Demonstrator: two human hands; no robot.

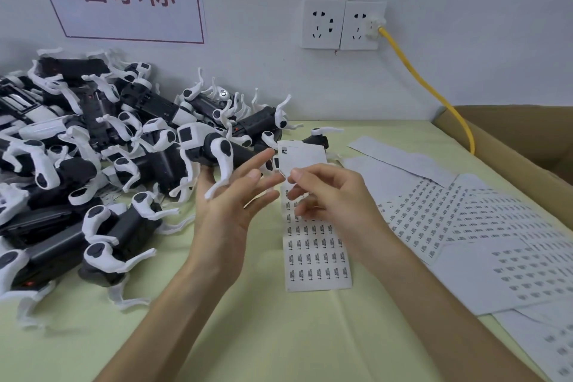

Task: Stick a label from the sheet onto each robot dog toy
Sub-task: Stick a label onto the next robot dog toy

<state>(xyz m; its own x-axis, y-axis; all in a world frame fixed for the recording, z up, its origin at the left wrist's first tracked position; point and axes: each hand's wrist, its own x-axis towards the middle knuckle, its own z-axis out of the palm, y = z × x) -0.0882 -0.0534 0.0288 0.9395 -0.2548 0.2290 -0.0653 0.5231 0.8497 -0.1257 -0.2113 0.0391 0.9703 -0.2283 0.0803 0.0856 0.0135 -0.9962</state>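
Right hand (325,192) pinches the label sheet (316,245), left hand (229,195) holds one robot dog toy (210,152); most of the pile (77,146) appears unlabelled.

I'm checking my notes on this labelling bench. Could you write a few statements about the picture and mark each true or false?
1. The left hand holds a toy dog. True.
2. The right hand grips scissors. False: its fingers pinch the label sheet.
3. The yellow cable is plugged into the wall socket. True.
4. The pile of toy dogs lies right of the sheet. False: it lies left.
5. The cardboard box stands at the left edge. False: it is at the right.
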